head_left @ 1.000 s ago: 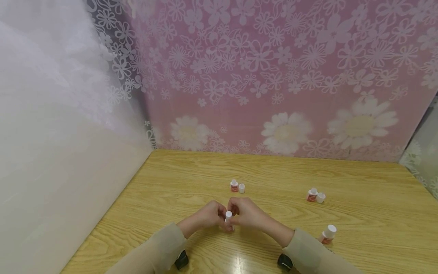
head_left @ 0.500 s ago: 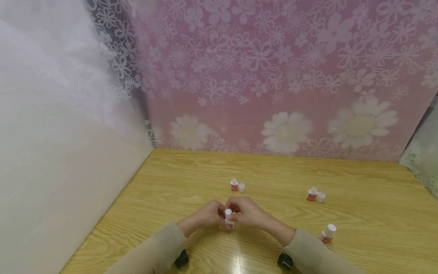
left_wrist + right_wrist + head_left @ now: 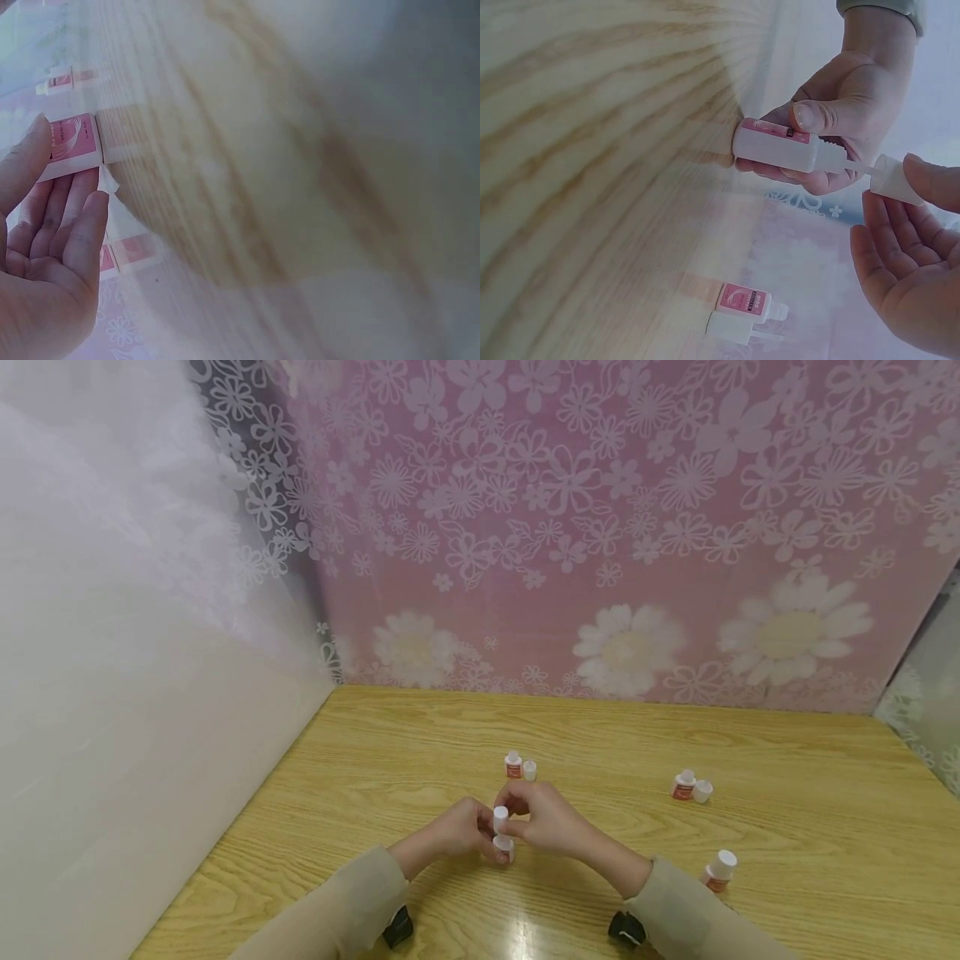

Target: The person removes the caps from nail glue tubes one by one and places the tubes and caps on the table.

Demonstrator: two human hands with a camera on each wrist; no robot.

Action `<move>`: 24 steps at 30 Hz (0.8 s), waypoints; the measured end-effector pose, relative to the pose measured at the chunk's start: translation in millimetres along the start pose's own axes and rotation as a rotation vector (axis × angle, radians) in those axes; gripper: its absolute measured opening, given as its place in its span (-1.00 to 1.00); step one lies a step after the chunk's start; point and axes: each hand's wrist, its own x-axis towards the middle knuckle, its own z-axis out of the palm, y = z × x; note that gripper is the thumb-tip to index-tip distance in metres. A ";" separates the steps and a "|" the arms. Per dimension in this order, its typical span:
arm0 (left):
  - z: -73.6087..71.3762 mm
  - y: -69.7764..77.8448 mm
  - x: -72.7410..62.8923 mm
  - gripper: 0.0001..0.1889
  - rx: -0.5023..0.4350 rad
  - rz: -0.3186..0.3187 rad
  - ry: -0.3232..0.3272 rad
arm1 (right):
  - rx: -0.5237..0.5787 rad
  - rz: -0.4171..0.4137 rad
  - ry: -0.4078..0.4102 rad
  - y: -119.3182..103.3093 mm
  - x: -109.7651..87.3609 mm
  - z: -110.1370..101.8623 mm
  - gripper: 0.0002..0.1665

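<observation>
Near the front middle of the table, my left hand [image 3: 459,828] grips a small white bottle [image 3: 503,848] with a red-pink label, thumb on one side and fingers on the other. The bottle stands upright with its base right at the wood. My right hand [image 3: 553,817] pinches the bottle's white cap [image 3: 500,818] between thumb and fingers, just above the neck. In the right wrist view, a thin stem [image 3: 859,168] spans from the cap into the threaded neck. The left wrist view shows the label side of the bottle [image 3: 75,142] against the left fingers.
Behind the hands stands an uncapped bottle [image 3: 513,767] with its cap [image 3: 529,770] beside it. Another uncapped bottle [image 3: 683,787] and cap [image 3: 702,792] stand at the back right. A capped bottle [image 3: 720,872] is by the right sleeve. A pale wall [image 3: 150,693] borders the left side.
My right hand has risen slightly with the cap, which has come off the bottle's neck and shows a gap above it. The left hand keeps the bottle in the same place.
</observation>
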 end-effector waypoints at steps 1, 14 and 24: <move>0.1 0.1 -0.1 -0.87 -0.001 -0.004 0.001 | 0.006 0.003 0.001 -0.1 -0.1 -0.2 -0.85; -0.3 1.1 -0.9 -0.89 0.019 -0.002 0.005 | -0.032 -0.005 0.019 -3.9 -1.9 -3.4 -0.88; -0.7 1.5 -2.0 -0.89 0.042 0.026 0.010 | -0.049 0.004 0.029 -0.2 -3.5 -4.2 -0.84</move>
